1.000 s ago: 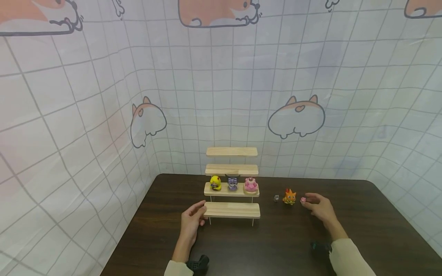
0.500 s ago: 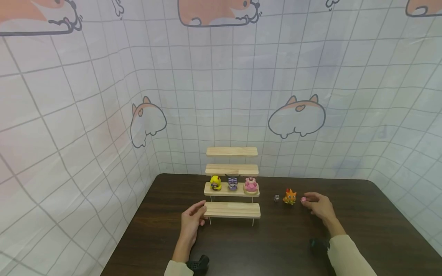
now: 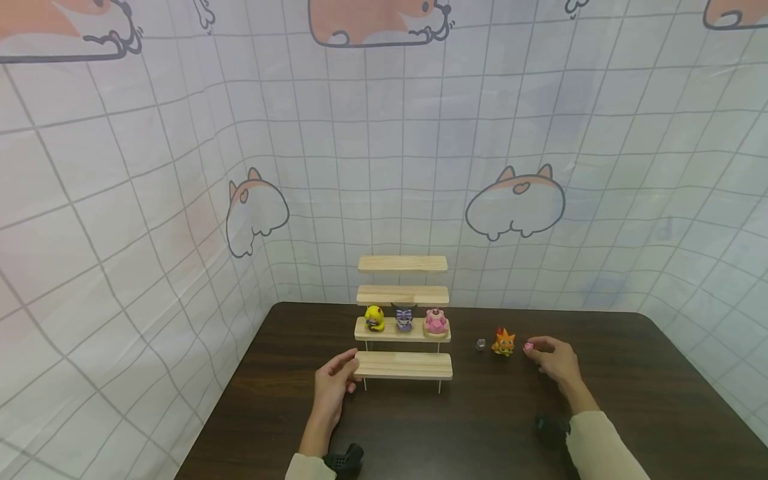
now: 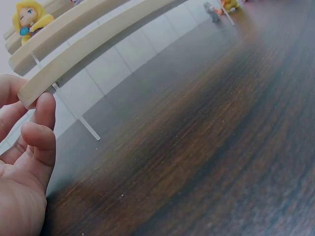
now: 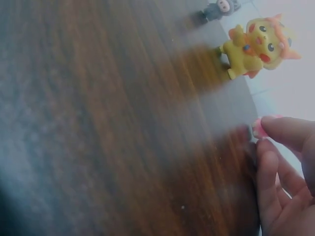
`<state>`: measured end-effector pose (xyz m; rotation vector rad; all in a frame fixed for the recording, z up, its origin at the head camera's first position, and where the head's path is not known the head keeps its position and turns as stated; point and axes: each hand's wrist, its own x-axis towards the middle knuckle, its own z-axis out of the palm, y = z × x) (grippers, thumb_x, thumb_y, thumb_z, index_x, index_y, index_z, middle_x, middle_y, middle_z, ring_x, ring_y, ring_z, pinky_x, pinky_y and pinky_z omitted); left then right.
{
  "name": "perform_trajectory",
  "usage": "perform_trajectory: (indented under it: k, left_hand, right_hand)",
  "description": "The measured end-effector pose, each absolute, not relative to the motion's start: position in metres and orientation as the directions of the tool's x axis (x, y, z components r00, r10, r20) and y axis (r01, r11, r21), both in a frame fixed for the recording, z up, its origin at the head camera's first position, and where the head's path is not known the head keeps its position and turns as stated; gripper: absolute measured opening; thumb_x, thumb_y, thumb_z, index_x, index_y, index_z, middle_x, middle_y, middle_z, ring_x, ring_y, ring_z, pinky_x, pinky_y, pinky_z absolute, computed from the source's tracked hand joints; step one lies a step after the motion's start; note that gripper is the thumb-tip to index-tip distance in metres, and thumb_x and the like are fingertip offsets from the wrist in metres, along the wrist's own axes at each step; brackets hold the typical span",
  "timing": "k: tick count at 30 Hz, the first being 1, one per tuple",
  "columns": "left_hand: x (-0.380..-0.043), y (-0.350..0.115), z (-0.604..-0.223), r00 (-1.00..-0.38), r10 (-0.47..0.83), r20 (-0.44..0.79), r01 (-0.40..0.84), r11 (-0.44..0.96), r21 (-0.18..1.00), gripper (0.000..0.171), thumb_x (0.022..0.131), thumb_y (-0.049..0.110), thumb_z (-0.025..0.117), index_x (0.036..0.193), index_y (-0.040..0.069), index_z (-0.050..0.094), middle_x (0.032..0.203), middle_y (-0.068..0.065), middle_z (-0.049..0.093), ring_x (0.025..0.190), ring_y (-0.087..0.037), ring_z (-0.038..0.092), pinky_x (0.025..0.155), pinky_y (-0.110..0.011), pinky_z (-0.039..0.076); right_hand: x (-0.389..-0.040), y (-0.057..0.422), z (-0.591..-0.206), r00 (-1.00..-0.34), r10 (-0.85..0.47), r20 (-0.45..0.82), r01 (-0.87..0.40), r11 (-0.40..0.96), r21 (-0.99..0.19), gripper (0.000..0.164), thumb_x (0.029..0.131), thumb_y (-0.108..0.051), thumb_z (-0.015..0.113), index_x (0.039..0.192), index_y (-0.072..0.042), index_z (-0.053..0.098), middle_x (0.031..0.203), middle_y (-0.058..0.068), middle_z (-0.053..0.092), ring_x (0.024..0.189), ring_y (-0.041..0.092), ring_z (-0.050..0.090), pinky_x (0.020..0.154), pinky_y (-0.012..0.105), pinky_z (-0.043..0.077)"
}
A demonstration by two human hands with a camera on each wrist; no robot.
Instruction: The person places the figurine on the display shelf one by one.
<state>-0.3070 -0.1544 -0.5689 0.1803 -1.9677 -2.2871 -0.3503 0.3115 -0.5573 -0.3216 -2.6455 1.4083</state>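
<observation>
My left hand [image 3: 331, 385] pinches the left end of the lowest board of a tiered wooden display stand [image 3: 404, 365]; in the left wrist view its fingers [image 4: 45, 109] lie at the board's underside. On the right, my right hand [image 3: 558, 361] holds a tiny pink figurine [image 3: 529, 347] between thumb and fingers, close over the table and mostly hidden by them in the right wrist view. Left of that hand stands an orange-and-yellow figurine [image 3: 503, 342], upright. Beyond it is a small grey figurine [image 3: 481, 345].
The stand's second board from the bottom bears a yellow-haired figurine [image 3: 375, 319], a purple figurine with dark ears [image 3: 404, 319] and a pink figurine [image 3: 435, 322]. Two bare boards rise behind. The dark wooden table [image 3: 468, 427] backs onto a gridded cloth [image 3: 396, 167] with dog drawings.
My right hand and the tiny pink figurine have shifted very slightly, the forearm drifting a little left. The left hand keeps its hold on the board, unmoved.
</observation>
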Motion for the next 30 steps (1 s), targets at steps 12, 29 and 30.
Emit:
perform_trajectory:
  k: [12,29,30]
  left_hand:
    - [-0.308,-0.155,-0.570,-0.986,-0.166,-0.015,0.011,-0.157,0.988,0.042,0.098,0.020,0.071,0.135,0.002,0.065,0.085,0.002,0.067,0.066,-0.011,0.063,0.052,-0.020,0.046]
    - [-0.308,-0.154,-0.569,-0.985,-0.173,-0.024,0.002,-0.151,0.989,0.043,0.097,0.021,0.072,0.135,0.001,0.065,0.084,0.001,0.067,0.065,-0.010,0.062,0.051,-0.019,0.046]
    - [-0.308,-0.154,-0.569,-0.985,-0.172,-0.024,0.002,-0.150,0.989,0.044,0.097,0.021,0.072,0.135,0.001,0.065,0.084,0.001,0.067,0.065,-0.010,0.062,0.051,-0.019,0.046]
  right_hand:
    - [-0.339,0.306,-0.557,-0.966,0.258,0.004,0.103,0.396,-0.913,0.040,0.101,-0.022,0.067,0.130,0.004,0.061,0.121,0.023,0.068,0.080,0.004,0.066,0.070,0.022,0.059]
    - [-0.319,0.282,-0.553,-0.924,0.380,0.031,0.078,0.267,-0.961,0.036,0.100,-0.020,0.068,0.131,-0.002,0.063,0.110,0.004,0.073,0.074,-0.001,0.068,0.068,0.021,0.059]
    - [-0.319,0.281,-0.553,-0.924,0.381,0.034,0.073,0.262,-0.962,0.036,0.099,-0.020,0.069,0.131,-0.002,0.063,0.108,0.001,0.074,0.074,-0.001,0.068,0.068,0.021,0.059]
